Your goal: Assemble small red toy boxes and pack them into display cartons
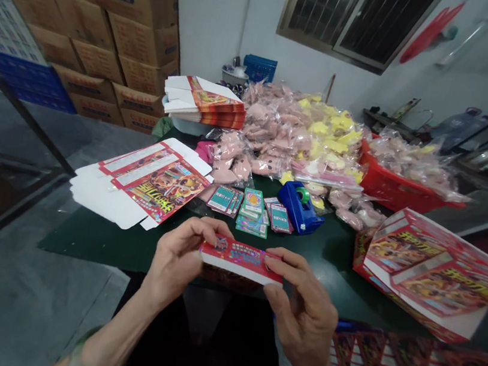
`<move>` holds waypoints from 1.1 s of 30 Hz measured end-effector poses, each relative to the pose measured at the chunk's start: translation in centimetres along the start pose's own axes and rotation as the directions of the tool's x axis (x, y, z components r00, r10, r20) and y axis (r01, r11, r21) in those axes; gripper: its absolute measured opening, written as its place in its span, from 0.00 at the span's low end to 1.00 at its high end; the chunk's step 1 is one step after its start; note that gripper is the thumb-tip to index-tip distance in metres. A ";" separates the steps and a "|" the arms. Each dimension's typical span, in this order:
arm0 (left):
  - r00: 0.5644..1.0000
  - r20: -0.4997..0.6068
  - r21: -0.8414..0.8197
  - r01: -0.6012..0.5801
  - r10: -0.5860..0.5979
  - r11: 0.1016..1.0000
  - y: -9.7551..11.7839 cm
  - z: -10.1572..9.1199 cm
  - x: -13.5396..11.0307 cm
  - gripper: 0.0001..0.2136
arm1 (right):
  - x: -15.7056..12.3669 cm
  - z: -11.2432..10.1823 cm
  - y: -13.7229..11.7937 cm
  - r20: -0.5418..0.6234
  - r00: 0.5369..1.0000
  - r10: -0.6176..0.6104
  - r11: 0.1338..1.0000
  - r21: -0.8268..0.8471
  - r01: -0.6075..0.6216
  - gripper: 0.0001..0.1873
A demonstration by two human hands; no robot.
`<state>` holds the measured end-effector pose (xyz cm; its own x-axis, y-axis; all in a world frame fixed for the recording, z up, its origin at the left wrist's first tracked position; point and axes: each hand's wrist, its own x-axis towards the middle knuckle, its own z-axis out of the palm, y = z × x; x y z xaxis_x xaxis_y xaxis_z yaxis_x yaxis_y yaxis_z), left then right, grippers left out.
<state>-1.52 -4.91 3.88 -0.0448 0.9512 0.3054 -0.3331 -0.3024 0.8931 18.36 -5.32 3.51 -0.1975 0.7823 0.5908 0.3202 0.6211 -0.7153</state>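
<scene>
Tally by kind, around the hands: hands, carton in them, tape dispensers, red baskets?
Hands: 2 (left hand, right hand)
Red printed carton, held between both hands: 1
Blue tape dispenser: 1
Red plastic basket: 1
Total: 5

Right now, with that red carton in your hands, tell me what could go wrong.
Your left hand and right hand pinch the thin red carton, so it could crease. The loose green cards lie just beyond your hands and might scatter if knocked. The heaped red cartons at the right edge of the table could slide off.
</scene>
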 end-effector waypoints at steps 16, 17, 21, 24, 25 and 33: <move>0.978 0.177 0.226 -0.152 0.113 0.962 0.4 -1.3 0.9 0.02 | 0.0 1.9 -2.1 -0.100 0.994 -0.048 0.991 -0.131 0.035 0.15; 0.976 0.186 0.186 -0.150 0.115 0.971 0.2 -1.5 1.0 0.02 | -0.1 2.1 -1.9 -0.120 0.990 -0.074 0.987 -0.148 0.056 0.16; 0.974 0.137 0.005 -0.184 0.181 0.983 -1.6 -1.7 0.9 0.03 | -1.1 4.3 -0.4 -0.177 0.968 -0.178 0.968 -0.206 0.141 0.21; 0.965 0.128 0.013 -0.233 0.230 0.972 -2.3 -1.4 0.5 0.07 | -1.8 6.5 0.5 -0.231 0.947 -0.221 0.958 -0.234 0.166 0.29; 0.959 0.133 0.031 -0.257 0.251 0.966 -2.3 -1.2 0.4 0.10 | -1.9 7.0 0.6 -0.253 0.941 -0.223 0.956 -0.244 0.161 0.30; 0.935 0.127 0.121 -0.345 0.330 0.931 -1.8 -0.7 0.2 0.11 | -1.5 7.6 1.5 -0.290 0.929 -0.228 0.961 -0.219 0.168 0.24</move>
<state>-1.57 -4.16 2.08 -0.0322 0.7819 0.6225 -0.1807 -0.6171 0.7658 12.09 -5.17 -1.31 0.0125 0.5711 0.8208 0.4776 0.7178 -0.5066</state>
